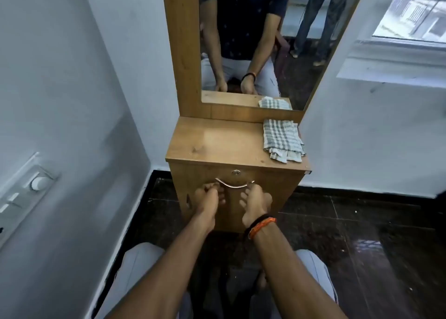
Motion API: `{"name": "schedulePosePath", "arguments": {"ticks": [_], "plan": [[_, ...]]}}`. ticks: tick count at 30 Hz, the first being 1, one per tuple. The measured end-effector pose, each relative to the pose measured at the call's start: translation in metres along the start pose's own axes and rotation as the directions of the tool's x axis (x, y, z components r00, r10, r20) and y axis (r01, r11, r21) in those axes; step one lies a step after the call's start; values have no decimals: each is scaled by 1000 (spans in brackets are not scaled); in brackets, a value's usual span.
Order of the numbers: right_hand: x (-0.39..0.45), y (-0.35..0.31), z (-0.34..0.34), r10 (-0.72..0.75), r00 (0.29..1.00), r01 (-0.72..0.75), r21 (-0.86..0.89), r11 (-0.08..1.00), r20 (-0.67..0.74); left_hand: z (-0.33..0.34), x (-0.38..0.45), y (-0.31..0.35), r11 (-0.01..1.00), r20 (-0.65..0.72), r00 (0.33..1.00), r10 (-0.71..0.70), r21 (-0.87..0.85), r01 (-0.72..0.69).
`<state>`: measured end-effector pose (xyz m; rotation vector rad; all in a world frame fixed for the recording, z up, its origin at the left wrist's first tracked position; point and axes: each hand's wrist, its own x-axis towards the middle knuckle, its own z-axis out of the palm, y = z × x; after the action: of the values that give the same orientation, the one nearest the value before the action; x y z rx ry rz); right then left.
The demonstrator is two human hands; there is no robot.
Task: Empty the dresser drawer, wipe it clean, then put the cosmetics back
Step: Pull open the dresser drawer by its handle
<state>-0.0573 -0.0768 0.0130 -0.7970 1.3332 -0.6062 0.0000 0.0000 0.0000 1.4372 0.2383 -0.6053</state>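
The dresser drawer sits closed in the front of a small wooden dresser, just below the dresser's top edge, with a small round lock above its curved metal handle. The person's left hand has its fingers curled around the left end of the handle, and the right hand grips the right end, fingers hooked under the bar. A black and orange wristband circles the right wrist. On the dresser's top, at its right rear corner, lies a folded checked cloth, one edge hanging slightly past the right side. A tall mirror in a wooden frame rises from the back of the dresser and reflects the seated person's arms and the cloth. The dresser stands against a white wall on a dark glossy floor, and the person's knees in light trousers show below it.
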Motion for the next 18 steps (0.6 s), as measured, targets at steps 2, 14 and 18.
{"name": "schedulePosePath", "arguments": {"ticks": [2, 14, 18], "plan": [[6, -3, 4, 93, 992, -98, 58, 994, 83, 4, 7, 3, 977, 42, 990, -138, -155, 143], [17, 15, -1, 93, 993, -105, 165, 981, 77, 8, 14, -6, 873, 108, 939, -327, -346, 344], [5, 30, -14, 101, 992, -117, 216, 969, 81, 0, -1, -20, 838, 100, 934, -344, -416, 354]]}}
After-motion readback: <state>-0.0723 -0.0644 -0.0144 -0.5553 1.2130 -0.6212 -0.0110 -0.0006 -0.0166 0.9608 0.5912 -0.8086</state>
